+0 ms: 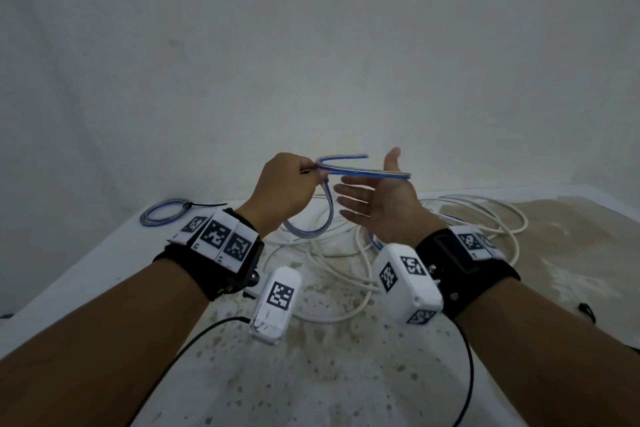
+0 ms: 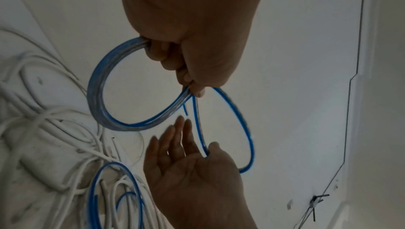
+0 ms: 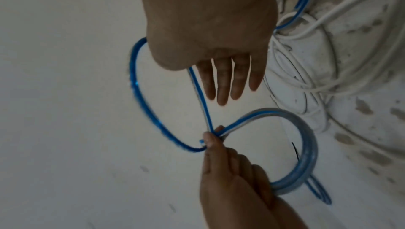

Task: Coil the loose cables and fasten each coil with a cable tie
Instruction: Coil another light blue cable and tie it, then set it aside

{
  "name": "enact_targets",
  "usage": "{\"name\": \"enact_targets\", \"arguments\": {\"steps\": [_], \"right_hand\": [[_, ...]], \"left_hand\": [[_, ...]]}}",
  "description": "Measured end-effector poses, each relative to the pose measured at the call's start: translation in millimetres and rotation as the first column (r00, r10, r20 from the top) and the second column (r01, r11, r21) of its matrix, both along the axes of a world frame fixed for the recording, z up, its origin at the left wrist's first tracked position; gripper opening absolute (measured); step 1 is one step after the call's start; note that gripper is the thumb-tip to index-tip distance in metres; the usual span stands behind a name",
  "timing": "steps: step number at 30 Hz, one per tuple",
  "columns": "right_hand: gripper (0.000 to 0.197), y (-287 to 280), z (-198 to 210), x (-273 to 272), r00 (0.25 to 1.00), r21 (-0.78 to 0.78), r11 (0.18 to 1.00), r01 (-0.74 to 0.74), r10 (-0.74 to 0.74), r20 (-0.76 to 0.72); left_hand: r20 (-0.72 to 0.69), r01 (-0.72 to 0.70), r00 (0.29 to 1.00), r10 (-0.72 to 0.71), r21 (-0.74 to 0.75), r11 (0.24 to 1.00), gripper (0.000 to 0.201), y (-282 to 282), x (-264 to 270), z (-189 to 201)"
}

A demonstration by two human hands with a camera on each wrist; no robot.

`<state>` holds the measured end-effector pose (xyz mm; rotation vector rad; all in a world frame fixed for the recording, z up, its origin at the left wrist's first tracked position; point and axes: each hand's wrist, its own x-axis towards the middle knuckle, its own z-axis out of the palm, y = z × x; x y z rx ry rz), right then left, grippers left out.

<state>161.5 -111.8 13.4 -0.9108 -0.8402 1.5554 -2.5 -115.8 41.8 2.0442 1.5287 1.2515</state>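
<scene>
Dim, flat, cool-grey light in all three views, no clear source, no hard shadows, no glare. Head view bends at the edges, corners soft. Both wrist views grainy; motion blur smears the blue cable [image 3: 144, 111] and the right hand's fingers [image 2: 175, 137].

Both forearms reach forward, raised above the table, each wrist in a black band. The left hand [image 1: 280, 189] is curled, thumb and fingers pinching the blue cable [image 1: 360, 170]. The right hand [image 1: 377, 199] faces it, palm turned in, fingers straight and spread, thumb up.
</scene>
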Motion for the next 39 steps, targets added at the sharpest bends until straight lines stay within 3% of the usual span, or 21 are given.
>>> {"name": "enact_targets", "arguments": {"steps": [3,6,9,12,15,19,21,22,24,25,27,29,32,34,36,37,39], "right_hand": [[0.086,8.8,-1.9,3.7,0.969,-0.211,0.948,0.238,-0.247,-0.014],[0.075,15.9,-3.8,9.1,0.923,-0.286,0.881,0.377,-0.384,0.032],[0.059,13.8,-2.6,15.1,0.879,-0.245,0.849,0.468,-0.477,0.024],[0.036,9.8,2.6,21.7,0.847,-0.075,0.849,0.523,-0.528,-0.067],[0.031,11.3,8.3,27.7,0.854,-0.008,0.854,0.520,-0.520,-0.008],[0.024,6.8,-0.8,37.2,0.895,-0.178,0.877,0.446,-0.439,0.082],[0.020,7.7,-11.8,43.0,0.964,-0.192,0.945,0.266,-0.265,0.034],[0.027,8.4,-16.1,43.6,0.992,-0.213,0.969,0.123,-0.121,0.022],[0.054,13.9,-28.1,42.9,0.977,-0.299,0.943,-0.143,0.183,0.109],[0.058,15.2,-30.7,41.8,0.952,-0.334,0.924,-0.189,0.256,0.170],[0.039,17.6,-34.2,41.9,0.968,-0.320,0.945,-0.060,0.133,0.211],[0.027,14.9,-29.9,42.9,0.975,-0.268,0.943,0.198,-0.162,0.153],[0.023,17.1,-14.7,43.6,0.879,-0.236,0.849,0.473,-0.475,0.055],[0.035,14.0,0.8,37.0,0.896,-0.155,0.883,0.443,-0.440,0.056],[0.047,6.3,15.0,26.0,0.939,0.018,0.959,0.281,-0.279,0.199],[0.047,1.3,21.6,18.5,0.928,0.110,0.979,0.173,-0.199,0.315],[0.044,-7.6,31.4,3.0,0.823,0.259,0.965,-0.024,-0.128,0.553]], "left_hand": [[-0.084,-0.018,0.996,0.015,-0.036,0.999,0.029,-0.1,1.2,-6.5],[-0.165,-0.049,0.986,0.035,-0.081,0.996,0.037,2.9,1.8,-9.8],[-0.213,-0.143,0.970,0.116,-0.119,0.982,0.045,9.0,-7.1,-10.0],[-0.206,-0.284,0.946,0.250,-0.156,0.946,0.052,16.7,-26.4,-10.2],[-0.197,-0.318,0.939,0.283,-0.175,0.932,0.049,20.6,-40.3,-10.2],[-0.184,-0.228,0.962,0.201,-0.136,0.964,0.043,16.7,-32.1,-6.2],[-0.155,-0.210,0.969,0.192,-0.109,0.972,0.042,16.1,-29.2,-1.2],[-0.135,-0.209,0.971,0.195,-0.099,0.973,0.043,16.4,-29.8,1.3],[-0.102,-0.216,0.973,0.208,-0.071,0.974,0.047,16.7,-32.4,6.2],[-0.099,-0.223,0.971,0.217,-0.051,0.973,0.049,16.5,-33.5,8.1],[-0.122,-0.225,0.967,0.224,0.005,0.974,0.047,15.7,-34.6,11.0],[-0.154,-0.195,0.968,0.200,0.049,0.980,0.041,13.2,-34.2,14.1],[-0.205,-0.133,0.968,0.144,0.066,0.989,0.032,9.8,-33.0,18.2],[-0.230,-0.095,0.967,0.106,0.060,0.994,0.028,8.9,-30.0,19.6],[-0.241,-0.048,0.969,0.057,0.040,0.998,0.026,8.7,-24.5,19.2],[-0.242,-0.018,0.970,0.024,0.028,0.999,0.026,8.3,-21.0,18.8],[-0.220,0.055,0.974,-0.050,0.014,0.998,0.027,5.4,-13.4,18.8]]}}
